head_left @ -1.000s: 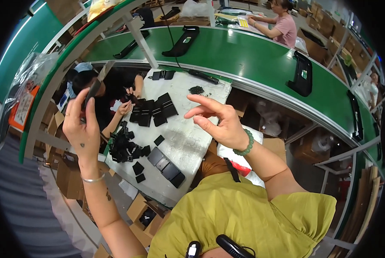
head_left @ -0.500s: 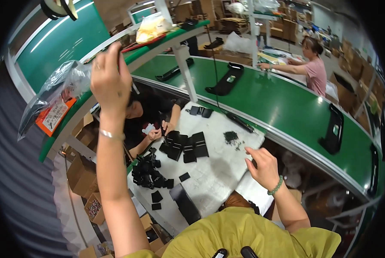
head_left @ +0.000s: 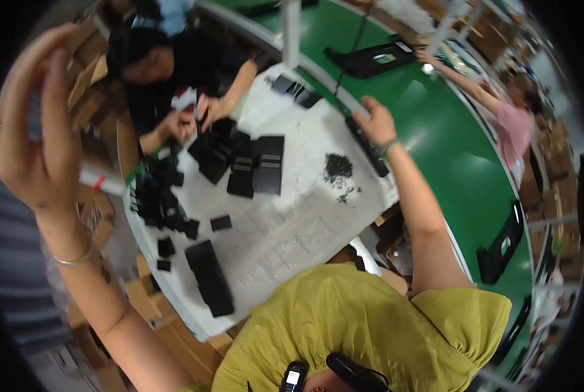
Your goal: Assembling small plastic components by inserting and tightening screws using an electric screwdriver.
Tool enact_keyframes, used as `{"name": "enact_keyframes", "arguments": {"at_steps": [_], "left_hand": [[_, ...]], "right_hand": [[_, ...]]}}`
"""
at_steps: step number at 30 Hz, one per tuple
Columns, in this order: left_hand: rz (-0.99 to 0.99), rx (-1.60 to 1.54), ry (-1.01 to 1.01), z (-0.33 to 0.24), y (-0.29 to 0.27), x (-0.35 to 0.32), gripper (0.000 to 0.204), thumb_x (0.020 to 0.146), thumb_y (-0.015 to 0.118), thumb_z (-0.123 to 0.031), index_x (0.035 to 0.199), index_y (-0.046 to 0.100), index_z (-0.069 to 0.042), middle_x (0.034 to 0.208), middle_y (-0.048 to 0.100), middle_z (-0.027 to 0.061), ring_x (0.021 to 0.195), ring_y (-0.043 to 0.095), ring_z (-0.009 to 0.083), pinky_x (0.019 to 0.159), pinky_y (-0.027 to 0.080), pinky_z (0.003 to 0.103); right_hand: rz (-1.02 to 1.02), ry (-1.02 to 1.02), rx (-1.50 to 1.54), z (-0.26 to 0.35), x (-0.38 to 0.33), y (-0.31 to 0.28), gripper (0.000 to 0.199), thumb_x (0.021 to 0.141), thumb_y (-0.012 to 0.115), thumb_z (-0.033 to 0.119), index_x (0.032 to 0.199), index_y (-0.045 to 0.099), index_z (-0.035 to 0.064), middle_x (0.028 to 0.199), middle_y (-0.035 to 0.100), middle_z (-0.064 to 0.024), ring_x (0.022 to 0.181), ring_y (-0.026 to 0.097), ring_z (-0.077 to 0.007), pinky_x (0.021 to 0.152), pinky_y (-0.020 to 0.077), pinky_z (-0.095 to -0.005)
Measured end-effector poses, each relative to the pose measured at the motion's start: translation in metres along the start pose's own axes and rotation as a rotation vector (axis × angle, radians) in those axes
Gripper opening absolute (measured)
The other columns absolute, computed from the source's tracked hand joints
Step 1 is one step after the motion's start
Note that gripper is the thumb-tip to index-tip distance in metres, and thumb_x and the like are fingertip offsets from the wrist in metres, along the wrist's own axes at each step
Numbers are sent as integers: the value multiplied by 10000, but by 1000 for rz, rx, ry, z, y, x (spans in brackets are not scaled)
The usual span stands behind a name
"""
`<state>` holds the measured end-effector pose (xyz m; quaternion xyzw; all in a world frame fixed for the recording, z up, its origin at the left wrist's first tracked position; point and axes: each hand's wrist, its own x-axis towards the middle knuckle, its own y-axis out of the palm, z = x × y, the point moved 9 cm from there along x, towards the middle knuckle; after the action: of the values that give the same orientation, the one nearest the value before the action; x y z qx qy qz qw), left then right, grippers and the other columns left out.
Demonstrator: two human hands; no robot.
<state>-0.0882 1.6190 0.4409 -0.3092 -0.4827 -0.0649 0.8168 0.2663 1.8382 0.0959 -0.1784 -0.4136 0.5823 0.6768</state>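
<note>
Long black bar (head_left: 367, 145): lies at the far right edge of the white surface (head_left: 292, 222), long axis along that edge, directly under the loosely curled right hand (head_left: 375, 121); left hand (head_left: 34, 124), fingers pressed together, raised well apart.

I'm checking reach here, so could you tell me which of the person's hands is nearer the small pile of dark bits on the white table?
Right. The right hand is beside the pile of dark bits, just beyond it; the left hand is raised off the table's far left.
</note>
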Motion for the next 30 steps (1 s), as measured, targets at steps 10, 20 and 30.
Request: {"name": "enact_keyframes", "arguments": {"at_steps": [10,20,30], "left_hand": [[486,169,-1401,-114,56,-352,146,815,656,-83,932,652,4,892,651,107,784,613,211,710,477,282],[481,61,-1145,-151,249,-290,646,657,791,-276,1173,539,20,1082,600,182,996,527,320,868,437,387],[676,58,-1222,-202,254,-296,758,591,779,-106,1281,479,-20,1104,476,149,964,491,314,878,425,380]], "right_hand": [[404,-126,-196,-68,-7,79,714,724,727,377,1235,462,-46,1141,557,-256,1055,559,-351,875,459,-391],[379,-350,-45,-63,-35,71,619,767,670,240,1243,432,-76,1044,538,-223,961,534,-376,842,445,-394],[445,-244,-145,-62,-48,57,607,727,678,260,1210,478,-48,938,596,-241,825,602,-399,702,496,-433]]}}
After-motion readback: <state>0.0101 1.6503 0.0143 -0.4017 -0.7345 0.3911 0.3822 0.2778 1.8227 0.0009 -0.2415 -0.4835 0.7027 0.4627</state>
